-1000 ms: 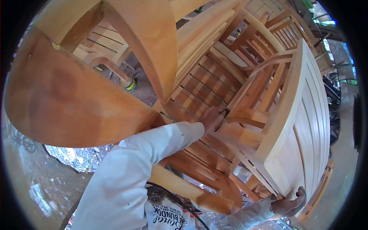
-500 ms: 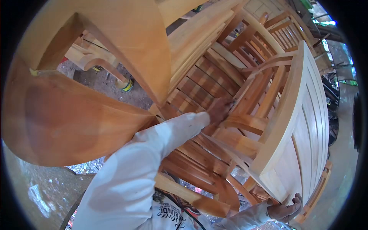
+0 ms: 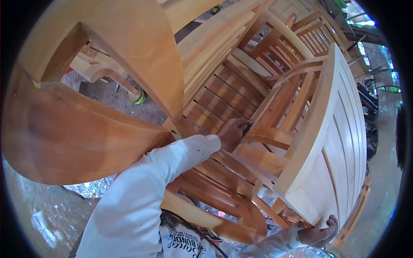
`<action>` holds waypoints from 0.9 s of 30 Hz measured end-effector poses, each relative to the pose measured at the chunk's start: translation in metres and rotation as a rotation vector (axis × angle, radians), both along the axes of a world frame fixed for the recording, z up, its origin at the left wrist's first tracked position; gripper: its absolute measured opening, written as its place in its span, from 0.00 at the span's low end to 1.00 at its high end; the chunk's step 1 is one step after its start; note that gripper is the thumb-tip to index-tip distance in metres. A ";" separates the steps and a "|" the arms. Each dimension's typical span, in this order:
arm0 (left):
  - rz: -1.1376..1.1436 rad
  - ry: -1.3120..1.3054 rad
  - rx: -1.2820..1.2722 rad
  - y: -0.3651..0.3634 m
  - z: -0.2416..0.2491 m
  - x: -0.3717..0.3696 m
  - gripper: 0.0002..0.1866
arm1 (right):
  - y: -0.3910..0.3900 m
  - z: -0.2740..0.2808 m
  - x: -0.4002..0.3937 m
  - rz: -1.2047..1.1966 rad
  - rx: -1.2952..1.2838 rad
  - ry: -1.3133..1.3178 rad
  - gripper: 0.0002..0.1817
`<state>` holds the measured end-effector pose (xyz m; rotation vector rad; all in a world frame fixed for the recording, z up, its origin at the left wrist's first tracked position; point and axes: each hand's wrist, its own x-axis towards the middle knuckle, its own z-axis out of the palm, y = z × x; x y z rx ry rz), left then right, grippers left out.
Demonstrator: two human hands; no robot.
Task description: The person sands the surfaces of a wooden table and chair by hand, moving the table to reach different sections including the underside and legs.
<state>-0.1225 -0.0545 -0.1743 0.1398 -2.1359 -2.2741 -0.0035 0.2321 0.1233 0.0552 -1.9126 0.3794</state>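
My left hand [image 3: 232, 132], at the end of a long white sleeve, reaches down among the wooden parts in the middle of the view. Its fingers are closed, with a small dark bit at the fingertips that is too small to name. They press along a slatted wooden frame [image 3: 272, 136], beside its curved crosspiece. At the lower right my right hand [image 3: 318, 235] is half curled, thumb apart from the fingers. It rests at the lower edge of a pale grooved wooden panel [image 3: 329, 189], which stands tilted and joins the slatted frame.
A large curved wooden piece [image 3: 81, 133] juts in on the left. Behind lie a slatted seat [image 3: 230, 92] and more slatted furniture [image 3: 316, 36]. A yellow-labelled can [image 3: 140, 98] is under a curved wooden leg on the dirt ground. A curved wooden rail [image 3: 206, 219] crosses before my shirt.
My left hand has drawn back a little toward the lower left along the slatted frame, still closed. The whole view has shifted slightly. My right hand stays at the panel's edge.
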 end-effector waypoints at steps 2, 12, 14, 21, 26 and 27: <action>0.046 -0.040 0.097 0.009 -0.012 0.001 0.17 | -0.002 0.000 -0.001 0.001 -0.004 0.002 0.18; 0.127 0.030 -0.351 0.049 -0.038 -0.225 0.18 | -0.007 -0.001 -0.006 0.012 -0.092 0.026 0.19; 0.136 -0.005 -0.256 0.049 -0.027 -0.231 0.19 | -0.008 0.000 -0.007 -0.002 -0.096 0.027 0.19; 0.022 0.108 -0.053 0.020 -0.019 -0.079 0.15 | 0.000 -0.004 -0.007 -0.027 -0.169 0.006 0.16; -0.141 -0.093 0.019 -0.004 0.011 -0.011 0.15 | -0.009 0.001 -0.006 0.061 -0.179 0.000 0.16; -0.148 -0.097 -0.012 -0.008 0.018 -0.001 0.15 | -0.015 0.003 -0.005 0.072 -0.169 -0.003 0.16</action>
